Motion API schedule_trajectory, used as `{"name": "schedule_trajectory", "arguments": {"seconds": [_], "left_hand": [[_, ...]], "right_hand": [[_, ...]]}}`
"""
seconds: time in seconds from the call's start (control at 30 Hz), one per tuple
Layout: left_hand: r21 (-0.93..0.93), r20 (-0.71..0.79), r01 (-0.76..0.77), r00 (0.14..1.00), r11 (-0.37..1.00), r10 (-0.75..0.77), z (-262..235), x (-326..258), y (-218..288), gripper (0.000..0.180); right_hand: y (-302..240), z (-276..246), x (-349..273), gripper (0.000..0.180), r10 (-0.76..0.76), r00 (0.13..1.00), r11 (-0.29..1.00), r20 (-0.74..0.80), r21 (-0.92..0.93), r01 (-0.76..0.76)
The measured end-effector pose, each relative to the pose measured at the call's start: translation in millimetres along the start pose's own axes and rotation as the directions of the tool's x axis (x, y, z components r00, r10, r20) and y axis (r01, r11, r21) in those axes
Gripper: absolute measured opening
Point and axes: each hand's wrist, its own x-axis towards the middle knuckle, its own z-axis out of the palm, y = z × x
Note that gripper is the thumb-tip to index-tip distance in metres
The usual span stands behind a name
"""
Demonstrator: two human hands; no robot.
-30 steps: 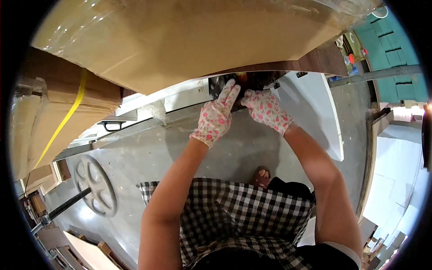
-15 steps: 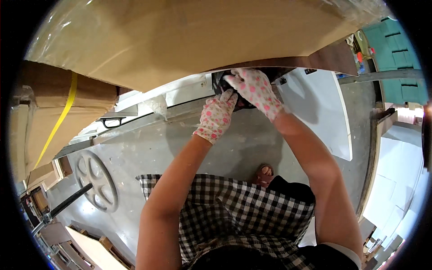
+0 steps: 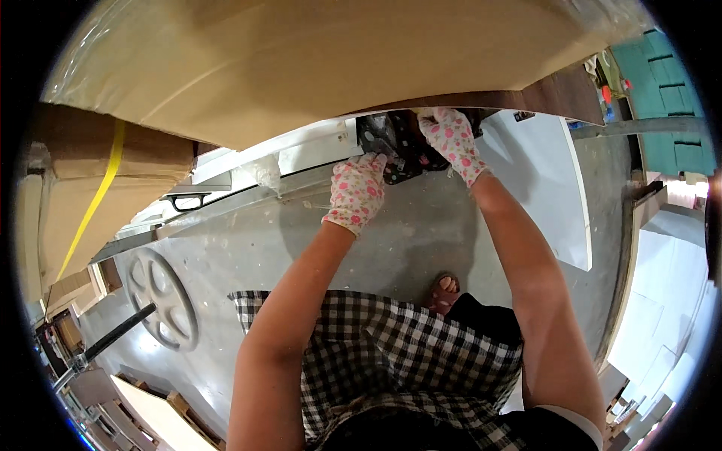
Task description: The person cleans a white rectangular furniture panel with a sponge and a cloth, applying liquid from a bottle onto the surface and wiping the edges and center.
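My gloved hands, white with pink flowers, work at a black patterned bag (image 3: pixel 406 167) that looks like soft, shiny fabric or plastic and sits under a large cardboard box. My left hand (image 3: pixel 357 193) is closed on the bag's near left edge, its fingertips curled over it. Across the bag, my right hand (image 3: pixel 456 146) has curled, closed fingers at the far right side. A small brownish patch shows by those fingertips, but the box's lower edge shades them, and what they hold is hard to make out. Inside, the bag's contents are too dark to tell.
The large cardboard box (image 3: pixel 316 68) overhangs the work. A white panel (image 3: pixel 538 180) leans at the right. On the left stand a yellow-strapped carton (image 3: pixel 83 203), a black handle (image 3: pixel 186 203) and a grey spoked wheel (image 3: pixel 162 301). Teal crates (image 3: pixel 665 98) rise at far right.
My right hand has moved right and away from the left one, uncovering more of the bag. My left hand has shifted slightly left and down, and the hands are farther apart.
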Motion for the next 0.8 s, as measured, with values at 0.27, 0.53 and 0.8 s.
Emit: {"name": "schedule_trajectory", "arguments": {"seconds": [0.27,0.53,0.8], "left_hand": [[0.055,-0.477,-0.295,0.832,0.954,0.285,-1,21,-15,0.047],[0.285,-0.202,-0.076,0.970,0.955,0.137,3,54,-3,0.041],[0.196,-0.246,0.025,0.969,0.980,0.024,-22,48,17,0.047]], "right_hand": [[-38,-2,-13,0.018,-0.089,0.989,0.987,0.116,0.147,0.071],[1,-15,19,0.042,0.042,0.997,0.928,-0.059,-0.367,-0.061],[22,-18,16,0.017,-0.158,0.962,0.941,-0.225,-0.329,0.078]]}}
